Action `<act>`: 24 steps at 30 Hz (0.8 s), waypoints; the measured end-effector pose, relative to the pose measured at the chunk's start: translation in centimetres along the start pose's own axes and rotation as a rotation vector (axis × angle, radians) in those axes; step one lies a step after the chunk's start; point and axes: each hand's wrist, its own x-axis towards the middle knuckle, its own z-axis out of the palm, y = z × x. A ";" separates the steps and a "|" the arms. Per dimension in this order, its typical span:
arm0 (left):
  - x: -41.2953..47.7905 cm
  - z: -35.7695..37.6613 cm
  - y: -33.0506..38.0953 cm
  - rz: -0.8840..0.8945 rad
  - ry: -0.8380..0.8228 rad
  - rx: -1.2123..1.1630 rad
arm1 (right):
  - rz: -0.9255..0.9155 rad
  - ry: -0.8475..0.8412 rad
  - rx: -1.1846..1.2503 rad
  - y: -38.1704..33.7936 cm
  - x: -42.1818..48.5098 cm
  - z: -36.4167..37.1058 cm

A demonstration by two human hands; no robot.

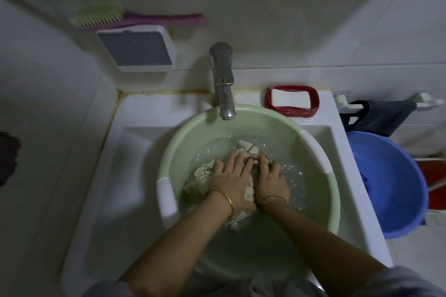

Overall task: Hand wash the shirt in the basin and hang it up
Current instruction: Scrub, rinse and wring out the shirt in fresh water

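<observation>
A pale green basin [183, 132] with white grip pads sits in the white sink and holds water. A cream shirt [201, 175] lies bunched and wet in it. My left hand [231, 176] lies flat on top of the shirt, fingers straight and spread, pressing it down. My right hand [270, 181] is beside it to the right, its fingers curled into a fold of the cloth near the middle of the basin. Both wrists carry thin gold bracelets. Part of the shirt is hidden under my hands.
A metal tap [223, 79] overhangs the basin's far rim. A red soap dish with a white bar [292, 101] stands at the back right of the sink [135, 142]. A blue bucket [395, 185] is on the right. A brush [135, 18] and a white box [137, 48] hang on the wall.
</observation>
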 end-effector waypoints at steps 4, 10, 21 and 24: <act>1.0 2.0 -0.8 -0.084 -0.139 0.132 | -0.028 -0.104 -0.135 0.5 0.2 0.0; 0.6 -0.2 -1.2 -0.195 0.051 0.066 | 0.350 0.128 0.409 1.1 1.0 -2.9; 1.1 0.8 -0.6 -0.073 -0.242 0.148 | -0.128 -0.030 -0.373 1.7 0.2 -0.5; 0.3 0.8 -0.4 -0.084 -0.291 0.089 | -0.059 -0.079 -0.322 1.3 -0.1 -0.4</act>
